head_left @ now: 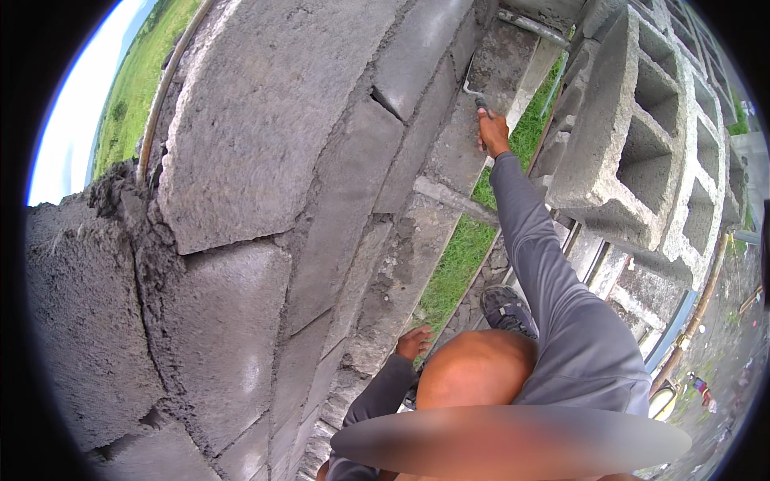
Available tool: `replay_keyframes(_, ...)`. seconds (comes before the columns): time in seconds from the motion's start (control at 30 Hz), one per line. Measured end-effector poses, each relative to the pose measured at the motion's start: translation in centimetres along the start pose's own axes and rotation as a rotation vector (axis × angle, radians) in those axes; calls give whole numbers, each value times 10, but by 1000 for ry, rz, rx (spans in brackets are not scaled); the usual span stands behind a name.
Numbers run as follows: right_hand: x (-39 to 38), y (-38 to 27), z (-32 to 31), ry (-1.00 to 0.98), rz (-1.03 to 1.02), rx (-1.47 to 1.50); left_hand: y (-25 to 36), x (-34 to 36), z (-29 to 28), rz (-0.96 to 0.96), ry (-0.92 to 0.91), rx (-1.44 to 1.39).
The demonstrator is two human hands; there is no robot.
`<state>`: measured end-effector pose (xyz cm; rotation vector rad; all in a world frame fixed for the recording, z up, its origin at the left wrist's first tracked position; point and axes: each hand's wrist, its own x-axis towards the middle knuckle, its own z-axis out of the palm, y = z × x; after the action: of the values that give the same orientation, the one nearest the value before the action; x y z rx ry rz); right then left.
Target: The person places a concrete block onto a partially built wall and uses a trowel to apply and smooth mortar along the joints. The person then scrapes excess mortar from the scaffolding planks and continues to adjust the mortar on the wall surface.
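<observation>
My right hand (493, 131) reaches far ahead, closed round the dark handle of a tool with a thin, bent metal neck (468, 86), which looks like a trowel. Its blade is hard to make out against the grey, mortar-stained board (457, 148) beneath. Much nearer, my left hand (414, 342) is beside the same run of boards, fingers stretched out and nothing seen in them. Left of the boards rises a wall of grey concrete blocks (337, 176) with mortar joints. A small dark gap shows in one joint.
Hollow concrete blocks (613, 136) are stacked on the right. A crosspiece (457, 199) spans the gap between boards, with grass (459, 260) below. My shoe (507, 309) stands near the gap. A thin rod (152, 120) rises by the wall's far left edge.
</observation>
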<state>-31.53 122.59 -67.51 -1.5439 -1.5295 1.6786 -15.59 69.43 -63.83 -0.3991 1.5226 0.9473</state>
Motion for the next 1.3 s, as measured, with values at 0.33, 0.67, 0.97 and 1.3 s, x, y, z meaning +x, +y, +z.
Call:
replay_keyframes(0.33, 3, -5, -9, 22, -61, 13, 0, 6, -5, -39, 48, -35)
replay_keyframes(0.67, 9, -4, -11, -92, 86, 48, -4, 9, -6, 23, -21, -5)
replay_keyframes(0.97, -8, -3, 6, 183, 255, 442, 10, -4, -1, -31, 110, -36)
replay_keyframes(1.3, -19, -10, -12, 34, 243, 507, 5, -2, 11, -123, 58, -4)
